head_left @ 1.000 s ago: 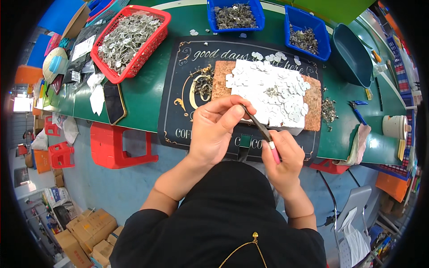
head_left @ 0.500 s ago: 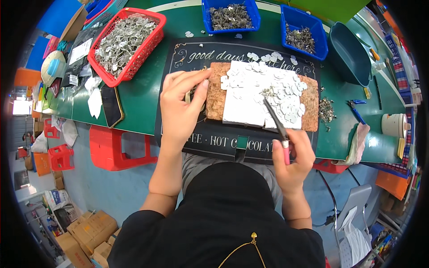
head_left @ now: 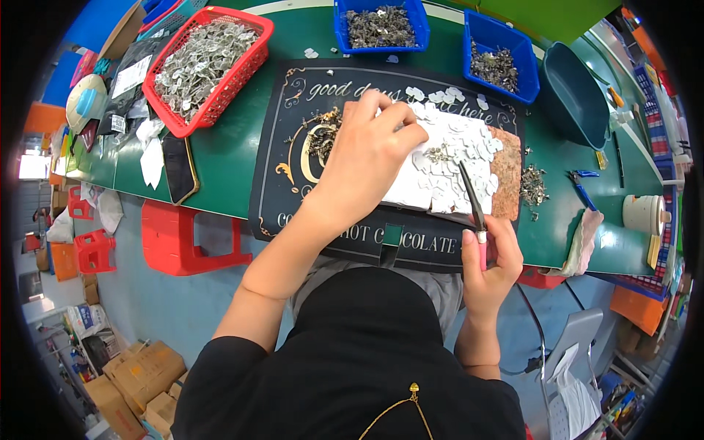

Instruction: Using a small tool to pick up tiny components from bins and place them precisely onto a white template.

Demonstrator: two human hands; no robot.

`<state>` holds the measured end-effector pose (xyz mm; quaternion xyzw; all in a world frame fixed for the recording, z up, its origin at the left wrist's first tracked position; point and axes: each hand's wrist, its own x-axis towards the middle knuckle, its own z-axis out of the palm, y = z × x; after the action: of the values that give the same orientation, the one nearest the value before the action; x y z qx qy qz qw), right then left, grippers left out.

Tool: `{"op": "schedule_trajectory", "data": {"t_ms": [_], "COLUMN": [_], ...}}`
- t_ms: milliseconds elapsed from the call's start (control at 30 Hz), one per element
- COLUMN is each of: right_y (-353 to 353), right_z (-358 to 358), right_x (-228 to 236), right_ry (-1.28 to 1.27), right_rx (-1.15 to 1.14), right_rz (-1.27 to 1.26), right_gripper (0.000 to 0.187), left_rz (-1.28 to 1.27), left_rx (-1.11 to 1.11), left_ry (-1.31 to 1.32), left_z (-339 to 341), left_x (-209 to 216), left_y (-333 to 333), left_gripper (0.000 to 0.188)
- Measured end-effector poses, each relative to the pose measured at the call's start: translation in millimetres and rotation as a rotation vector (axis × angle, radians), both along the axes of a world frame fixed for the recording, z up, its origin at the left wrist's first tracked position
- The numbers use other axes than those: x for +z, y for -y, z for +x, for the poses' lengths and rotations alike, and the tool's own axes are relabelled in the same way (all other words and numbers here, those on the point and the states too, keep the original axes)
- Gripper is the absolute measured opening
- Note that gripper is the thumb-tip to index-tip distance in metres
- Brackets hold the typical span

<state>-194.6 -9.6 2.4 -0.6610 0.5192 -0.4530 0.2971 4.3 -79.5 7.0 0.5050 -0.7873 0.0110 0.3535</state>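
My left hand [head_left: 370, 154] is over the left end of a white block [head_left: 411, 192]. Its fingers are curled, and the fingertips are hidden, so what they hold cannot be made out. In my right hand [head_left: 493, 264] is a slim tool [head_left: 473, 202] with a dark tapering tip and a pink handle. The tip reaches over the thin white flat pieces [head_left: 469, 158] spread across the block. A small cluster of metal bits [head_left: 438, 154] lies among these pieces, left of the tip. Beneath the block is a reddish-brown brick-like slab [head_left: 507, 172], partly covered by my left hand.
A dark printed mat [head_left: 275, 147] carries a pile of small metal parts [head_left: 320, 141]. Around it are a red basket [head_left: 213, 110] of metal pieces, blue bins [head_left: 425, 33], a dark green tub [head_left: 568, 95], another metal pile [head_left: 533, 185], blue-handled pliers [head_left: 584, 192] and a phone [head_left: 176, 169].
My left hand has moved right, from beside the slab's left end to over the white block, uncovering the metal pile on the mat. The tool has shifted slightly right and down.
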Motion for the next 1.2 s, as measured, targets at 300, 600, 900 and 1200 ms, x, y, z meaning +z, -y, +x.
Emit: {"op": "schedule_trajectory", "data": {"t_ms": [300,600,900,1200], "right_y": [5.3,1.3,-7.1,-7.2], "right_z": [4.4,9.6,25.9,30.5], "right_x": [-3.4,3.9,8.7,7.5], "right_ry": [0.06,0.302,0.55,0.603], "right_rx": [0.022,0.238,0.405,0.413], "right_rz": [-0.066,0.311,0.52,0.543], "right_gripper": [0.021,0.018,0.019,0.02], "left_rz": [-0.003,0.273,-0.018,0.021], "left_rx": [-0.002,-0.294,-0.394,-0.363], "left_ry": [-0.036,-1.151,-1.459,-1.445], "left_z": [2.5,2.0,-4.1,-6.3], "left_x": [-1.0,-5.6,-11.1,-15.3], "left_y": [0.1,-28.0,-46.1,-51.8], "left_gripper": [0.019,0.011,0.023,0.025]}}
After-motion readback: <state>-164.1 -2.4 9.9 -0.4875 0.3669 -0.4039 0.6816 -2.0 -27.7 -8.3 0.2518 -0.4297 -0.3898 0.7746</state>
